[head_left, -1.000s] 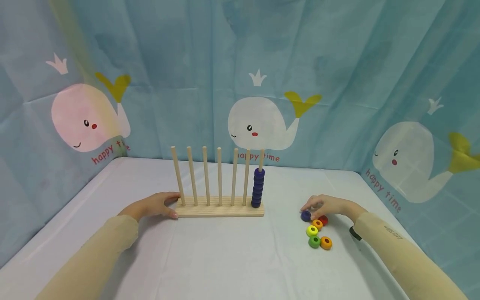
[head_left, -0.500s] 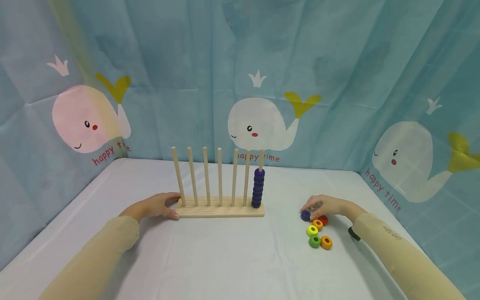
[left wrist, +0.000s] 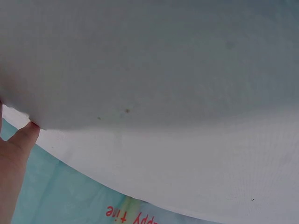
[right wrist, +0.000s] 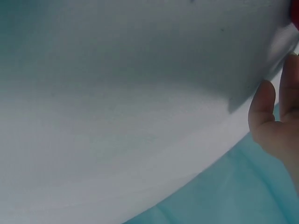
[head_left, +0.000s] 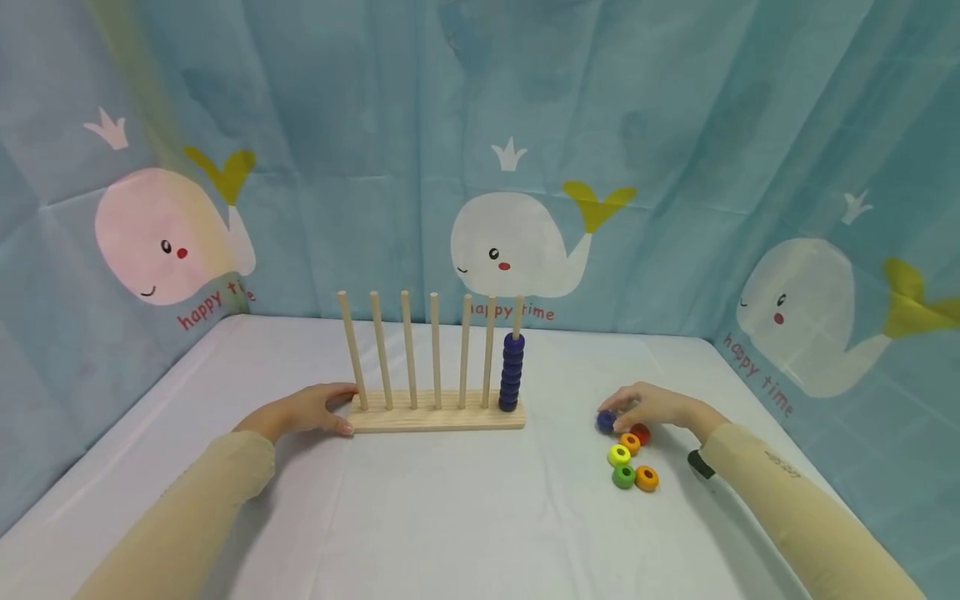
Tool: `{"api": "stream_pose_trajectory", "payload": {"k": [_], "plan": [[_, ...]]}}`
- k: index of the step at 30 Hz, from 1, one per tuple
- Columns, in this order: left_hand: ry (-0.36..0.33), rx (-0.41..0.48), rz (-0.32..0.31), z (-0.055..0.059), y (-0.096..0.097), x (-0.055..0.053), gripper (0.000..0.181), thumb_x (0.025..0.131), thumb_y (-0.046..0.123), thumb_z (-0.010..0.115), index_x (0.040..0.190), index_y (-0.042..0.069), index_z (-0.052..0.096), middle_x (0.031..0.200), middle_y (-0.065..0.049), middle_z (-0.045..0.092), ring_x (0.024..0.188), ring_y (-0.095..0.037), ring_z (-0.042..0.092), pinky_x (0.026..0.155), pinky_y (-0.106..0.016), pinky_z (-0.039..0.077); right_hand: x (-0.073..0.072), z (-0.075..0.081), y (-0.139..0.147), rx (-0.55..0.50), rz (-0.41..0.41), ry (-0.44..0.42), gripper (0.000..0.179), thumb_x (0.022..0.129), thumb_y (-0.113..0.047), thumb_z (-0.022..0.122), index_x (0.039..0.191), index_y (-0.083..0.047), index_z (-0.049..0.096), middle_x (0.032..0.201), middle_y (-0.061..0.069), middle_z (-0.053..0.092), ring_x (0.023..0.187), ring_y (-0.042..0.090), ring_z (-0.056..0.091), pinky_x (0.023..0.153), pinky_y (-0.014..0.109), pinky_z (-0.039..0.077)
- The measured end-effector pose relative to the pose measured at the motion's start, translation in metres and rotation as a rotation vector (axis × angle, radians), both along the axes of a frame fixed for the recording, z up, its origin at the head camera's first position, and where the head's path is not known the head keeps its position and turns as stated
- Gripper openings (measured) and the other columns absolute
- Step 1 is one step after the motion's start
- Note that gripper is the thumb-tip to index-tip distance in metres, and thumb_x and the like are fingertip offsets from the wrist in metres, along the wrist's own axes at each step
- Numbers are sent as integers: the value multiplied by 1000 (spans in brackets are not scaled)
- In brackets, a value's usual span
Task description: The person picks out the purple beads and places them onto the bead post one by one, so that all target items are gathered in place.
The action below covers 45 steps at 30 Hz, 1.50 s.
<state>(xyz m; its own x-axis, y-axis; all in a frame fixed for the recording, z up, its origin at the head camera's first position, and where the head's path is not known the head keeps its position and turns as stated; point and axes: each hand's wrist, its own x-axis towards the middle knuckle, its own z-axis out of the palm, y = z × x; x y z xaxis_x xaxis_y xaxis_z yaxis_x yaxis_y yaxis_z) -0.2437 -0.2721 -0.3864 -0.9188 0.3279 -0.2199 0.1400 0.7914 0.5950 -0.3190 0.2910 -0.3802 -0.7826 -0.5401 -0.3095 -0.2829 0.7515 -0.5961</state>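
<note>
A wooden peg stand (head_left: 438, 422) with a row of upright pegs stands mid-table in the head view. Several dark blue beads (head_left: 512, 372) are stacked on its rightmost peg; the other pegs are bare. My left hand (head_left: 303, 410) grips the base's left end, thumb in front and fingers behind. Well to the right of the stand, my right hand (head_left: 652, 406) pinches a loose blue bead (head_left: 606, 422) between thumb and fingers, at or just above the cloth. A red bead (head_left: 641, 433) lies under this hand, partly covered. Neither wrist view shows the stand or the blue bead.
Near the right hand lie an orange bead (head_left: 630, 443), a yellow bead (head_left: 618, 455), a green bead (head_left: 624, 476) and another orange bead (head_left: 647, 477). White cloth (head_left: 450, 517) covers the table. A blue whale-print curtain (head_left: 360, 242) encloses the back and sides.
The head view has shifted slightly, moving everything a little left and up in the picture. Both hands keep nearly the same places, on the stand and at the blue bead.
</note>
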Motion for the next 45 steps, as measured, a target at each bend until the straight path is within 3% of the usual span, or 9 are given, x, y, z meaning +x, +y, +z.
{"api": "stream_pose_trajectory", "payload": {"k": [15,35,45], "plan": [[0,0,8,0,0,0,91,78,36,81,144,-9,36,148,-34,30,136,-56,20,107,-68,18,10,25,-2,-75,-77,17,41,90,-31,68,126,-10,65,127,11,62,117,33,51,97,67,35],[5,23,-2,1,0,2,90,81,35,79,144,-10,34,148,-35,30,135,-57,19,106,-68,18,36,85,-20,-206,-169,53,47,93,-33,66,127,0,58,119,13,64,114,33,55,101,57,39],[6,17,-22,2,0,3,90,80,35,79,144,-9,35,147,-36,30,135,-57,20,106,-69,18,43,98,-34,-267,-200,54,49,94,-30,66,130,1,56,123,15,62,115,32,56,102,53,41]]}}
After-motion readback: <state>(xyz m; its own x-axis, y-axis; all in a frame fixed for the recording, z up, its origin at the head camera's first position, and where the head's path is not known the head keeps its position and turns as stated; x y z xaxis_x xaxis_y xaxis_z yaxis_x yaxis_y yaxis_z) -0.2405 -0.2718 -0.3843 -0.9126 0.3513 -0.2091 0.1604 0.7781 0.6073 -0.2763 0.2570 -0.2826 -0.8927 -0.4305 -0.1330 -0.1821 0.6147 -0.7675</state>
